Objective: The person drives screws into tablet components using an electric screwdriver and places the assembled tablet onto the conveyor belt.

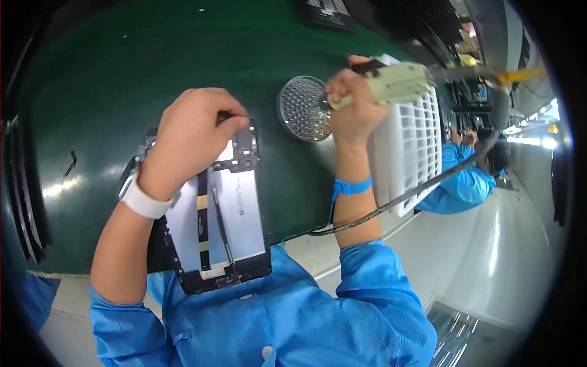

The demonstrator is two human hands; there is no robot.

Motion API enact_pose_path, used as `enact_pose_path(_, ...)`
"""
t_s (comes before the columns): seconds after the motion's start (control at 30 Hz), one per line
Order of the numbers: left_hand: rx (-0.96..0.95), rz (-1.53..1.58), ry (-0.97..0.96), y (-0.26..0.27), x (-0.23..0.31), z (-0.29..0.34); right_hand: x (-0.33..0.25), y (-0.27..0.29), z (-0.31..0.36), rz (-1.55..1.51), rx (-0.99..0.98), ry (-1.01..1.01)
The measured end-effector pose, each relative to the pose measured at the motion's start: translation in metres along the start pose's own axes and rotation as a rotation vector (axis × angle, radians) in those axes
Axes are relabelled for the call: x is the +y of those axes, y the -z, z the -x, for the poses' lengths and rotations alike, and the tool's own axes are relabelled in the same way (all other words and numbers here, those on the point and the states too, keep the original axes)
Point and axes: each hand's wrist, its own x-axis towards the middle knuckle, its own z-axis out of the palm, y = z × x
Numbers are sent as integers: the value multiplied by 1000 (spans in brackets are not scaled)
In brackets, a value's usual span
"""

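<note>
An opened phone or tablet screen assembly (244, 205), black-framed with a pale silvery back and dark strips, lies at the front edge of a green mat, its near end overhanging slightly. My left hand (199, 131) is over its far end, thumb and fingers pinched together by the upper edge; what they hold, if anything, is hidden. My right hand (353, 113) is wrapped round a pale yellow-green electric screwdriver (400, 84). The screwdriver's tip end is hidden by the hand, which is beside a round clear dish (299, 107) with a grid of small holes or screws.
Right of the dish stands a white slatted basket (416, 137). A dark cable (422, 180) loops across the right side. Another dark device (329, 13) lies at the far edge. Dark frames (23, 196) and a small black piece (70, 164) are at left. A blue-sleeved co-worker (461, 183) sits beyond.
</note>
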Motion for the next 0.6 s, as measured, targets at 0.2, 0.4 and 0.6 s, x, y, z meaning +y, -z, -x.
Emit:
enact_pose_path(0.2, 11, -41, -8, -3, -4, -2, -50, -40, 8, -159, -106, -22)
enact_pose_path(0.4, 4, -13, 31, 1, -9, 3, -47, -79, 59, -257, -320, -234)
enact_pose_path(0.6, 111, -21, -56, -5, -18, 1, -39, -80, 73, -129, -394, -198)
